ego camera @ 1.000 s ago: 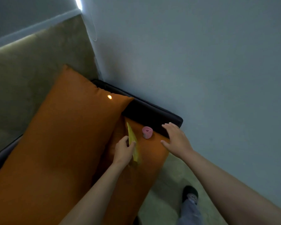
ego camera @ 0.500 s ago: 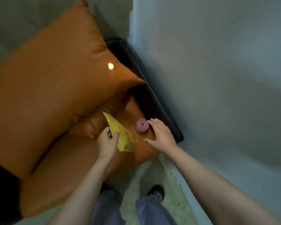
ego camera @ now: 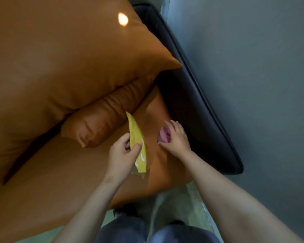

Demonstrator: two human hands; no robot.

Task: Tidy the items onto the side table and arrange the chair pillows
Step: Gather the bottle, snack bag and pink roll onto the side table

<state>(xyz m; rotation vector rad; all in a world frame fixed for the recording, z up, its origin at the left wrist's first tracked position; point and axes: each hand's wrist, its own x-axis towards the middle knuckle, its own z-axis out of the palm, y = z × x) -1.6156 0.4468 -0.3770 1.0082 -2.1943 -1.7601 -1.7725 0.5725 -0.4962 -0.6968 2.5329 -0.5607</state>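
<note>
since half a second ago the right grip has closed in on the pink roll: then its fingertips only touched the roll's side, now the fingers arch over the top and the thumb sits under it, so the roll is grasped between them, though the spot is blurred. the view has also dropped closer to the chair, and the yellow packet now shows edge-on where its printed face showed before.

the left grip pinches the yellow packet between thumb and fingers, its pointed end up toward the pillows and its glossy lower end hanging past the palm. the packet is just above the orange seat cushion, and the roll is near that cushion's right edge, just beside the dark chair frame.

a large orange pillow leans across the back of the seat with a bright spot of light on it. a small orange pillow lies partly tucked under it, one corner pointing toward the left grip. a grey wall runs along the right, and the person's trouser legs stand on the pale floor below.
</note>
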